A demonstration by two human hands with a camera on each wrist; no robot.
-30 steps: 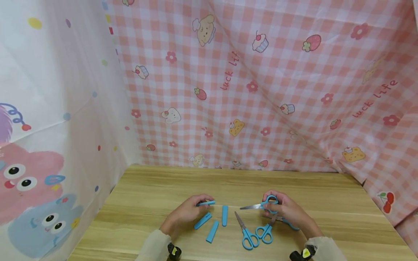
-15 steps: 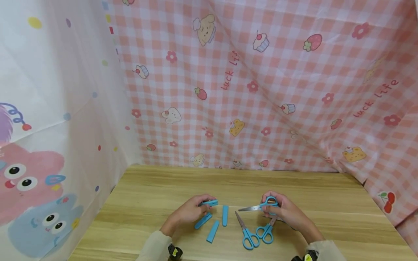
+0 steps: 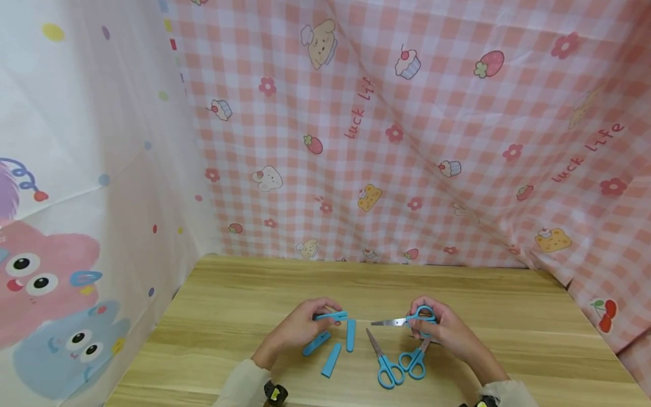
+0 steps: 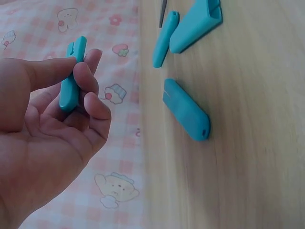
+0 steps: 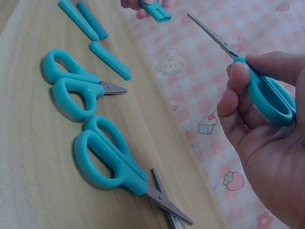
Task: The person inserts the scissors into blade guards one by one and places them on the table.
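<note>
My left hand (image 3: 305,327) pinches a blue plastic scissor sheath (image 3: 331,316) between thumb and fingers, its slotted end pointing right. Facing it, my right hand (image 3: 447,328) grips a pair of scissors (image 5: 270,98) by the blue handles, with the bare metal blades pointing left. A gap separates blade tip and sheath; both are held above the table. Below the right hand lie two scissors, one pair (image 3: 389,372) nearer the middle and another pair (image 3: 414,363) beside it. The blades (image 5: 158,180) of a further pair cross under the latter, their handles out of sight.
Three more blue sheaths lie on the wooden table (image 3: 244,282) by the left hand: an upright one (image 3: 350,335), a slanted one (image 3: 331,360) and one close under the hand (image 3: 316,343). A pink checked cloth (image 3: 325,141) hangs behind the table, a white printed one (image 3: 127,141) at left.
My left hand has shifted slightly right with the sheath, bringing its slotted end closer to the blades. The scissors in my right hand stay nearly in place, their blades tilting slightly.
</note>
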